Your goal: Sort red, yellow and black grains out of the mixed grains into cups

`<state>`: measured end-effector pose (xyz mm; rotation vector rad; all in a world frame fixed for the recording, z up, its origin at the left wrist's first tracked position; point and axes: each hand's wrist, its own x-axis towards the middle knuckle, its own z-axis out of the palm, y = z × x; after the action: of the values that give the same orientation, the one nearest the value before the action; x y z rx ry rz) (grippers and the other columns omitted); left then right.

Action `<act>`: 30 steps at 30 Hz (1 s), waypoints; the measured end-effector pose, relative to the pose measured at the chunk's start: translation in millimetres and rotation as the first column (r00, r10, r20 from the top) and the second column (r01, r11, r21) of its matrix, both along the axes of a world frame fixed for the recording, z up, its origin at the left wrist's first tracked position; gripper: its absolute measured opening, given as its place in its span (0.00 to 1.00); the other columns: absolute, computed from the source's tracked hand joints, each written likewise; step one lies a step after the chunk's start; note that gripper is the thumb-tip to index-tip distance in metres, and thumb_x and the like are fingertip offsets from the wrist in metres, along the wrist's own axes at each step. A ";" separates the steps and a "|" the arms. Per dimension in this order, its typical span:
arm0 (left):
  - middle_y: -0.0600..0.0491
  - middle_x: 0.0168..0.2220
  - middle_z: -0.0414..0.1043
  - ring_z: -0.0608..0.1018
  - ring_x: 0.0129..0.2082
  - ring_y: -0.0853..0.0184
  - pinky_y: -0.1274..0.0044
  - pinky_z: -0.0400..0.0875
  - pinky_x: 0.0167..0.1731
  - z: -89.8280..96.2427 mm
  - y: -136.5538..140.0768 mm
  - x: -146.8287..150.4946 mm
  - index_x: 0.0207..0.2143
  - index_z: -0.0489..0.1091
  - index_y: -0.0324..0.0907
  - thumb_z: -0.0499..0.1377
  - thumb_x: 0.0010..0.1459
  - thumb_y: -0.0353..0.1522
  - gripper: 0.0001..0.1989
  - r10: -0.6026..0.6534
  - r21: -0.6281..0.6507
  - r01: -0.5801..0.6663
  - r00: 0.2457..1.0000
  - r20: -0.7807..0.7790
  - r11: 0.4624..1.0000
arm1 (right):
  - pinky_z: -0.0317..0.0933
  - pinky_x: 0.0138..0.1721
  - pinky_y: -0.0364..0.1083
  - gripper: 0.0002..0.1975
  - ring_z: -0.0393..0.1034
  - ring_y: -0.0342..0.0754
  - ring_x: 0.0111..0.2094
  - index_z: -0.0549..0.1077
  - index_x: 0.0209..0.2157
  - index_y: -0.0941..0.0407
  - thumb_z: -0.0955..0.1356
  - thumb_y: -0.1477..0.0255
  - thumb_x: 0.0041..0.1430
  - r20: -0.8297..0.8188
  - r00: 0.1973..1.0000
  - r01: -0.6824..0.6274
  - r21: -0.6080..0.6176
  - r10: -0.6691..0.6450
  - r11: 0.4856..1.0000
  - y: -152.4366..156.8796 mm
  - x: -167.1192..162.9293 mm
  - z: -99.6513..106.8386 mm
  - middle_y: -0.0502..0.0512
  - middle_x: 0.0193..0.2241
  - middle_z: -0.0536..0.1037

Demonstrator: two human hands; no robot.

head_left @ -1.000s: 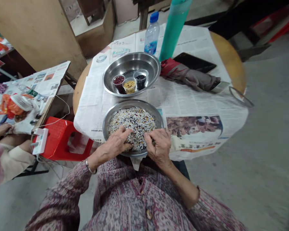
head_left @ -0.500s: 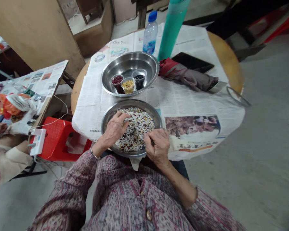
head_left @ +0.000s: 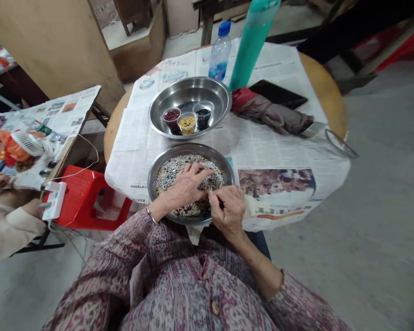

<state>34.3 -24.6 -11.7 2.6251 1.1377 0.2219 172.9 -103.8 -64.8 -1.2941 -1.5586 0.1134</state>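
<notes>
Grip loosely spread, my left hand (head_left: 186, 186) reaches over speckled grains (head_left: 169, 171) inside the round steel basin (head_left: 152, 179). My right hand (head_left: 229, 207) curls at the basin's right rim; I cannot tell whether it clasps anything. Beyond the basin, a shiny metal bowl (head_left: 188, 87) holds three clear plastic cups (head_left: 186, 125), upon creased newspaper (head_left: 131, 151).

mixed grains (head_left: 169, 171) lie in a steel basin (head_left: 152, 178)
</notes>
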 end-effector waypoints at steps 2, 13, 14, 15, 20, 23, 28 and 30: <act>0.48 0.55 0.66 0.68 0.54 0.58 0.64 0.67 0.56 0.2 -4.3 1.3 0.55 0.69 0.46 0.61 0.63 0.34 0.18 -0.084 -0.019 0.083 0.997 -0.002 0.996 | 0.54 0.38 0.49 0.13 0.61 0.48 0.31 0.63 0.25 0.52 0.64 0.75 0.65 -0.009 1.000 0.001 0.003 -0.001 1.000 0.0 0.1 0.2 0.49 0.22 0.68; 0.51 0.44 0.71 0.70 0.47 0.62 0.67 0.67 0.51 10.0 -18.3 -51.5 0.43 0.73 0.44 0.55 0.68 0.30 0.07 -0.071 0.048 0.074 0.995 -0.071 0.996 | 0.53 0.39 0.49 0.14 0.61 0.48 0.31 0.63 0.25 0.52 0.65 0.74 0.65 0.017 1.000 0.011 -0.016 -0.011 1.000 -0.5 0.1 -0.2 0.48 0.22 0.68; 0.51 0.44 0.71 0.70 0.47 0.62 0.67 0.67 0.51 10.4 -17.4 -57.3 0.43 0.72 0.44 0.54 0.68 0.30 0.07 -0.031 0.066 0.034 0.998 -0.046 0.997 | 0.53 0.39 0.49 0.14 0.61 0.48 0.31 0.63 0.25 0.52 0.65 0.74 0.65 0.013 1.000 0.010 -0.016 -0.010 1.000 -0.5 0.0 0.0 0.48 0.22 0.68; 0.51 0.44 0.70 0.70 0.47 0.62 0.67 0.68 0.51 11.0 -17.1 -62.6 0.43 0.72 0.44 0.55 0.68 0.31 0.06 0.003 0.080 -0.002 1.000 -0.020 0.997 | 0.53 0.39 0.49 0.14 0.61 0.48 0.31 0.63 0.25 0.52 0.65 0.74 0.65 0.008 1.000 0.009 -0.015 -0.009 1.000 -0.4 -0.1 0.2 0.48 0.22 0.68; 0.50 0.42 0.70 0.72 0.44 0.62 0.69 0.70 0.47 19.4 -30.9 -80.1 0.41 0.70 0.41 0.60 0.66 0.37 0.08 0.094 0.029 -0.093 0.995 -0.028 0.995 | 0.53 0.39 0.49 0.14 0.60 0.48 0.31 0.63 0.24 0.52 0.65 0.74 0.65 0.003 1.000 0.008 -0.017 -0.008 1.000 0.0 -0.3 0.4 0.48 0.22 0.67; 0.53 0.36 0.71 0.73 0.39 0.65 0.72 0.70 0.42 26.9 -42.6 -81.2 0.36 0.70 0.41 0.61 0.65 0.40 0.11 0.086 -0.124 -0.097 0.992 -0.088 0.988 | 0.52 0.39 0.49 0.14 0.60 0.48 0.30 0.63 0.24 0.52 0.65 0.73 0.65 -0.004 1.000 0.007 -0.027 -0.007 1.000 0.0 -0.2 -0.3 0.48 0.21 0.67; 0.55 0.36 0.76 0.76 0.40 0.67 0.74 0.69 0.44 34.7 -46.3 -68.8 0.38 0.75 0.44 0.60 0.67 0.39 0.09 -0.058 -0.332 0.015 0.991 -0.119 0.943 | 0.53 0.39 0.50 0.13 0.61 0.48 0.31 0.64 0.24 0.52 0.65 0.73 0.64 -0.019 1.000 0.006 -0.046 -0.007 0.999 -0.3 0.0 -1.4 0.49 0.22 0.68; 0.55 0.39 0.77 0.77 0.42 0.66 0.73 0.70 0.47 35.3 -43.4 -61.5 0.41 0.76 0.44 0.58 0.68 0.37 0.08 -0.077 -0.333 0.043 0.993 -0.090 0.942 | 0.54 0.39 0.50 0.13 0.61 0.48 0.31 0.64 0.24 0.52 0.65 0.73 0.65 -0.023 1.000 0.006 -0.051 -0.007 0.999 -0.4 0.0 -1.5 0.49 0.22 0.68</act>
<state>-27.3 -68.0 23.6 2.3882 1.0222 -0.1091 172.9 -104.2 -66.2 -1.3329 -1.5404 0.1640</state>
